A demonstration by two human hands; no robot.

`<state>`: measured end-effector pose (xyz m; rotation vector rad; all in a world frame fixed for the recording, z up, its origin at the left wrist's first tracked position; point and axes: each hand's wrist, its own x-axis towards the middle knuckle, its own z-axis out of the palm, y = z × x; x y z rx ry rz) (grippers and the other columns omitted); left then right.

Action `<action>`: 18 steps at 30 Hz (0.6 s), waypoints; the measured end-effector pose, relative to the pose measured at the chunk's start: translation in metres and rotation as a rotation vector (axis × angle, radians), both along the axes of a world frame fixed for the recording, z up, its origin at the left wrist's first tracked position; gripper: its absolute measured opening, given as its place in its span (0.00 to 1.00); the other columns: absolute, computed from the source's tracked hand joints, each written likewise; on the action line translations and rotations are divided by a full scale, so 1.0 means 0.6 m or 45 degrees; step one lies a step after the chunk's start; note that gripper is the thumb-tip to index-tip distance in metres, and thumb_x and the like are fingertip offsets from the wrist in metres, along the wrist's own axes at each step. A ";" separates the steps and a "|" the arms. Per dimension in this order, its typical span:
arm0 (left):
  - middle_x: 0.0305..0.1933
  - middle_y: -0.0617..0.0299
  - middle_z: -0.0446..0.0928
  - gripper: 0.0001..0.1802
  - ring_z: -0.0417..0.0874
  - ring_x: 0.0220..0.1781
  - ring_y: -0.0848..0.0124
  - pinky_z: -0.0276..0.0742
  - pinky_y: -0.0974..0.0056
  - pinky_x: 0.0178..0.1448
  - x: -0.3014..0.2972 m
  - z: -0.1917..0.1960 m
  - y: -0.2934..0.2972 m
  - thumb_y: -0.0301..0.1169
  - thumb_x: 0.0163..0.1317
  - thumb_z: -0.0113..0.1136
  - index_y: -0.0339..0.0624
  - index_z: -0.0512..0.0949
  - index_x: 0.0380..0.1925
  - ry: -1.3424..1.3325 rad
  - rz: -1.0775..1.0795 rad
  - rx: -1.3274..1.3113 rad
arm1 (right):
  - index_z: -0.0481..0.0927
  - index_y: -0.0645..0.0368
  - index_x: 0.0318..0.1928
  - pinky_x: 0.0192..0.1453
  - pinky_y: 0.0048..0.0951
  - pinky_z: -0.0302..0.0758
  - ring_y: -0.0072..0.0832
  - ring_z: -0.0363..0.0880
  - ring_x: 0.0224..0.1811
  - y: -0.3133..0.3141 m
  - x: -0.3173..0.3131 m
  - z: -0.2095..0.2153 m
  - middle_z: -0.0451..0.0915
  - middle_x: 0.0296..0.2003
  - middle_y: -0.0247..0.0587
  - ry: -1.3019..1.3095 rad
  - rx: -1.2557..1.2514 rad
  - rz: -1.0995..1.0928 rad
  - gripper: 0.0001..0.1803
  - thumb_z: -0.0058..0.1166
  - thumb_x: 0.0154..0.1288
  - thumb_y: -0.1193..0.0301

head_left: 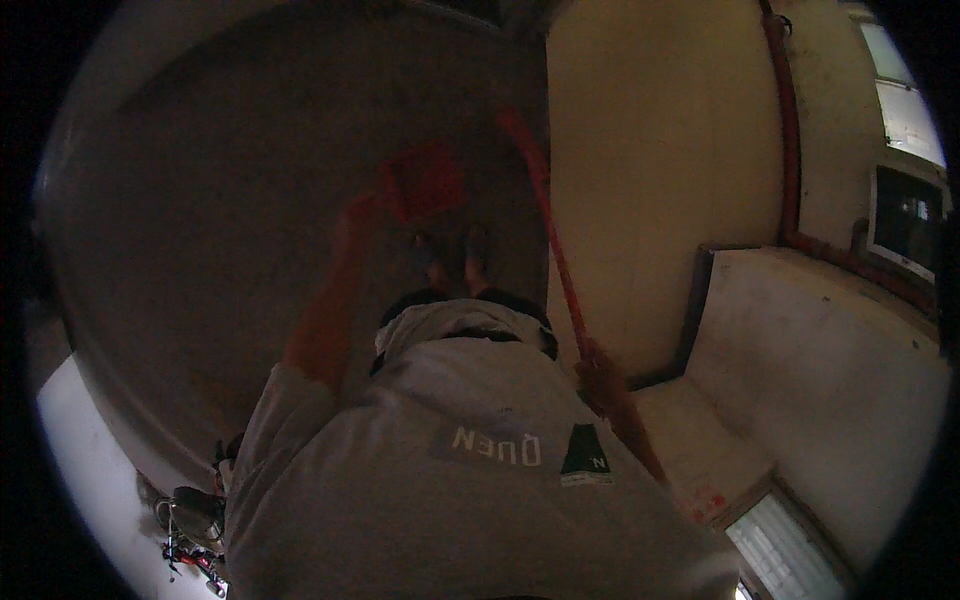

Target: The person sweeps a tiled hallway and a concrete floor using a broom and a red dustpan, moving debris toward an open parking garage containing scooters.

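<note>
A red dustpan [428,182] hangs over the dark floor in front of my feet. My left hand [358,210] is closed at its left side, round what looks like its handle; the fingers are dim and blurred. On the right, my right hand [598,372] is wrapped round the upper end of a long red broom [562,250]. The broom slants away from me along the foot of the pale wall, its head at the far end near the floor. Dim light hides the bristles, and I cannot tell whether they touch the floor.
A pale yellowish wall [660,170] rises close on the right, with a red-brown pipe [790,140] along it. A whitish ledge or low wall [820,340] juts out at the right. Behind me at the lower left is a parked motorbike or bicycle [195,515].
</note>
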<state>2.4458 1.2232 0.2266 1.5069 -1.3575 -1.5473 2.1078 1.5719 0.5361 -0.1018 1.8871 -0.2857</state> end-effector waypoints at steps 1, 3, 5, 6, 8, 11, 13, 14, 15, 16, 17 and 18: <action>0.42 0.59 0.81 0.15 0.79 0.43 0.73 0.77 0.64 0.47 -0.020 0.017 -0.005 0.36 0.63 0.55 0.38 0.79 0.43 -0.188 -0.082 -0.051 | 0.63 0.50 0.65 0.21 0.28 0.68 0.21 0.69 0.21 0.005 0.007 -0.012 0.72 0.25 0.34 0.004 -0.008 0.020 0.27 0.47 0.65 0.66; 0.39 0.61 0.81 0.15 0.79 0.40 0.71 0.76 0.63 0.44 -0.046 0.035 -0.012 0.38 0.62 0.56 0.38 0.80 0.41 -0.161 -0.121 -0.093 | 0.63 0.49 0.65 0.21 0.27 0.68 0.21 0.67 0.20 0.001 0.012 -0.019 0.71 0.25 0.33 -0.040 -0.100 0.029 0.27 0.46 0.65 0.66; 0.36 0.63 0.80 0.16 0.79 0.36 0.68 0.75 0.62 0.41 -0.061 0.036 -0.013 0.41 0.61 0.57 0.39 0.80 0.39 0.019 -0.075 -0.095 | 0.62 0.48 0.66 0.22 0.26 0.68 0.20 0.67 0.20 -0.011 -0.002 0.002 0.70 0.25 0.32 -0.126 -0.110 -0.020 0.28 0.46 0.66 0.66; 0.34 0.64 0.80 0.16 0.79 0.35 0.67 0.75 0.61 0.40 -0.068 0.037 -0.013 0.42 0.61 0.57 0.40 0.80 0.37 -0.015 -0.065 -0.103 | 0.62 0.47 0.67 0.22 0.26 0.68 0.20 0.66 0.20 -0.043 -0.012 0.054 0.70 0.25 0.31 -0.186 -0.066 -0.077 0.28 0.45 0.66 0.66; 0.31 0.62 0.80 0.17 0.79 0.33 0.66 0.74 0.61 0.39 -0.075 0.078 -0.013 0.43 0.62 0.54 0.40 0.80 0.35 -0.578 -0.161 -0.152 | 0.62 0.46 0.67 0.22 0.24 0.68 0.19 0.66 0.20 -0.045 0.004 0.098 0.70 0.26 0.31 -0.238 0.006 -0.194 0.28 0.45 0.67 0.67; 0.29 0.57 0.79 0.16 0.78 0.32 0.66 0.74 0.60 0.39 -0.094 0.110 -0.035 0.43 0.61 0.55 0.41 0.80 0.34 -1.003 -0.267 -0.085 | 0.62 0.45 0.67 0.22 0.23 0.67 0.19 0.65 0.20 -0.025 0.006 0.108 0.70 0.26 0.30 -0.193 0.035 -0.247 0.27 0.45 0.67 0.68; 0.31 0.53 0.81 0.18 0.82 0.37 0.57 0.76 0.53 0.40 -0.098 0.124 -0.037 0.49 0.59 0.54 0.47 0.82 0.34 -0.785 -0.242 -0.175 | 0.63 0.46 0.66 0.21 0.22 0.67 0.18 0.65 0.19 -0.022 0.012 0.105 0.69 0.25 0.30 -0.131 -0.022 -0.250 0.27 0.45 0.67 0.69; 0.33 0.51 0.82 0.19 0.83 0.39 0.52 0.78 0.50 0.40 -0.099 0.130 -0.037 0.51 0.58 0.54 0.50 0.83 0.35 -0.676 -0.229 -0.219 | 0.64 0.48 0.64 0.19 0.22 0.66 0.18 0.65 0.18 -0.017 0.014 0.086 0.69 0.24 0.28 -0.118 -0.069 -0.255 0.25 0.45 0.67 0.69; 0.33 0.51 0.82 0.19 0.83 0.39 0.52 0.78 0.50 0.41 -0.109 0.149 -0.039 0.51 0.58 0.54 0.50 0.83 0.35 -0.720 -0.243 -0.221 | 0.65 0.50 0.63 0.17 0.22 0.66 0.18 0.65 0.17 -0.003 0.020 0.053 0.69 0.22 0.27 -0.104 -0.120 -0.275 0.23 0.46 0.68 0.69; 0.33 0.52 0.82 0.19 0.83 0.39 0.52 0.78 0.50 0.41 -0.116 0.170 -0.041 0.51 0.58 0.54 0.51 0.83 0.35 -0.765 -0.260 -0.224 | 0.66 0.52 0.61 0.16 0.21 0.65 0.17 0.65 0.15 0.001 0.031 0.033 0.69 0.21 0.26 -0.090 -0.171 -0.298 0.21 0.46 0.68 0.68; 0.33 0.52 0.82 0.19 0.83 0.39 0.52 0.78 0.50 0.41 -0.120 0.182 -0.044 0.51 0.58 0.53 0.51 0.82 0.35 -0.809 -0.279 -0.228 | 0.67 0.52 0.60 0.16 0.21 0.65 0.17 0.65 0.15 0.006 0.042 0.022 0.69 0.20 0.25 -0.149 -0.166 -0.357 0.20 0.46 0.68 0.67; 0.34 0.52 0.82 0.19 0.83 0.39 0.52 0.78 0.50 0.41 -0.105 0.149 -0.044 0.51 0.59 0.53 0.52 0.82 0.36 -0.866 -0.300 -0.254 | 0.68 0.52 0.58 0.16 0.21 0.64 0.17 0.64 0.15 0.000 0.045 0.018 0.68 0.20 0.25 -0.217 -0.165 -0.383 0.19 0.47 0.68 0.66</action>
